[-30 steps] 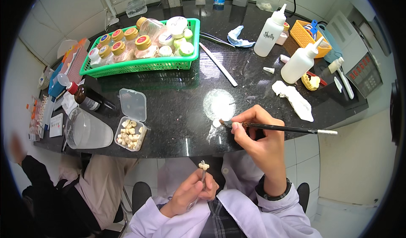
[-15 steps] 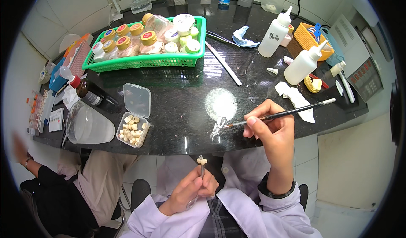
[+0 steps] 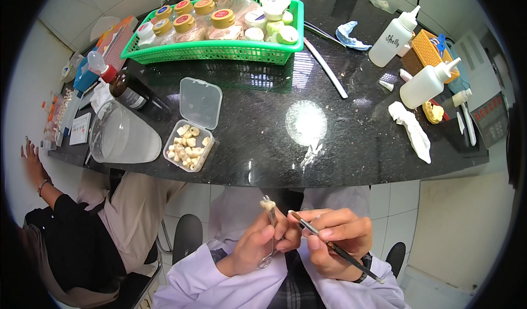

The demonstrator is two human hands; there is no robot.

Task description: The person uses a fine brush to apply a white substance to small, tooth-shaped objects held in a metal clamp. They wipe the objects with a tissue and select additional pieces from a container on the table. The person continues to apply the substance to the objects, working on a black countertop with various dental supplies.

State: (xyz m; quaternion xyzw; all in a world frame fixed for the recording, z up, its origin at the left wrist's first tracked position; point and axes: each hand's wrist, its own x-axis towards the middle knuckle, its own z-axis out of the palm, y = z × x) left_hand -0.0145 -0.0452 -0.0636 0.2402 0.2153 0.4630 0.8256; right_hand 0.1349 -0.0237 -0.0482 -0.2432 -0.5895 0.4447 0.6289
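Observation:
Below the bench's front edge, my left hand (image 3: pixel 253 244) is closed round slim metal forceps (image 3: pixel 272 218) with a ring handle. A small cream tooth crown (image 3: pixel 268 204) sits in the jaws, facing up. Between the fingers of my right hand (image 3: pixel 341 235) a thin dark-handled brush (image 3: pixel 351 260) slants, its pale-loaded tip beside my left fingers, a little right of the crown and apart from it. On the black bench (image 3: pixel 258 117), a smear of white paste (image 3: pixel 312 154) lies near the front edge.
Left of centre stands an opened clear box (image 3: pixel 187 170) of tooth crowns, beside a cup of liquid (image 3: pixel 125 139) and a brown bottle (image 3: pixel 127 89). A green basket (image 3: pixel 214 52) of jars is behind; squeeze bottles (image 3: pixel 425 86) and crumpled tissue (image 3: pixel 413 132) lie right. A person (image 3: pixel 77 237) sits left.
My right hand has drawn the brush back from the white paste to beside the crown in my left hand. The view has shifted, and the seated person's hand has moved.

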